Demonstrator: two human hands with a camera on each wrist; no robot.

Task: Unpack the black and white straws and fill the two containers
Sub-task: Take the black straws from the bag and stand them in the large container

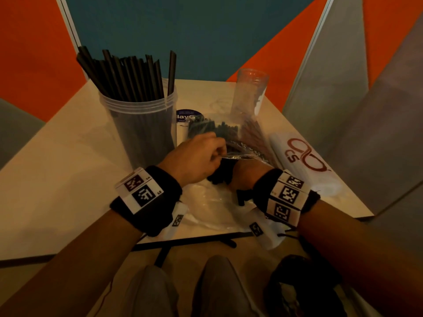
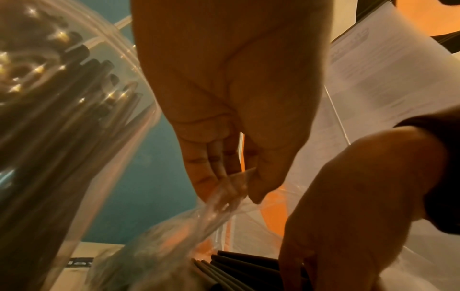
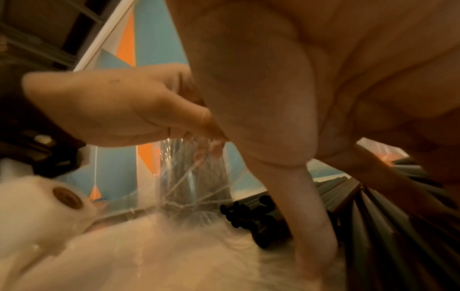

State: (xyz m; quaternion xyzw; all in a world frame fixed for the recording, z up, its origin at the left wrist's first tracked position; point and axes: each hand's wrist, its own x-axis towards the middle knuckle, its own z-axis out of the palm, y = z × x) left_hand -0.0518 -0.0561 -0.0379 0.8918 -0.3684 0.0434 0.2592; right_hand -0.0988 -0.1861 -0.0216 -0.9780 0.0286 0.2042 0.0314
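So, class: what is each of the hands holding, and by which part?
Left hand pinches the clear bag by its open edge; right hand grips the black straws near their ends.

Your left container (image 1: 139,124) stands on the table (image 1: 57,175), straws (image 1: 128,74) upright inside; the second container (image 1: 249,94) stands behind-right, the bag (image 1: 231,138) (lying flat) between them, before both.

Right hand's fingers (image 1: 246,172) hidden under clear bag (image 1: 242,143)
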